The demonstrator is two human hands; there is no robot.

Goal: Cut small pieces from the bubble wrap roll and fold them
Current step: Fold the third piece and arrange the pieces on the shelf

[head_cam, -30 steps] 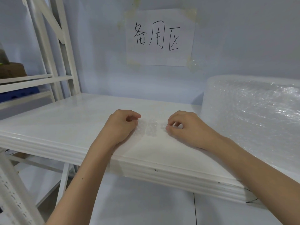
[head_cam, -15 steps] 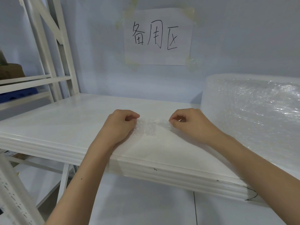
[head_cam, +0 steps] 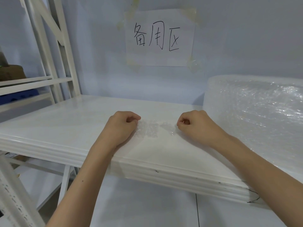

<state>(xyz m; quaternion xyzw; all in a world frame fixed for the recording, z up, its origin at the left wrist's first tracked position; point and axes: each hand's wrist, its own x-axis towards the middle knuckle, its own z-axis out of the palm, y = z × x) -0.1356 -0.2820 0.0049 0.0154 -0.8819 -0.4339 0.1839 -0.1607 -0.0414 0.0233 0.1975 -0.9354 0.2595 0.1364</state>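
A small clear piece of bubble wrap [head_cam: 152, 130] lies flat on the white shelf board [head_cam: 65, 122], between my hands. My left hand [head_cam: 121, 126] pinches its left edge with curled fingers. My right hand [head_cam: 195, 125] pinches its right edge, fingers curled too. The big bubble wrap roll [head_cam: 255, 112] lies on the shelf at the right, just beyond my right hand.
A paper sign with handwritten characters [head_cam: 159, 37] is taped to the wall behind. White shelf uprights [head_cam: 50, 46] stand at the left, with a brown box [head_cam: 11, 72] on a neighbouring shelf. The shelf's front edge [head_cam: 164, 171] runs below my wrists.
My right hand has moved to the right, away from the left hand, drawing the small piece of bubble wrap out wider. The left hand has stayed in place.
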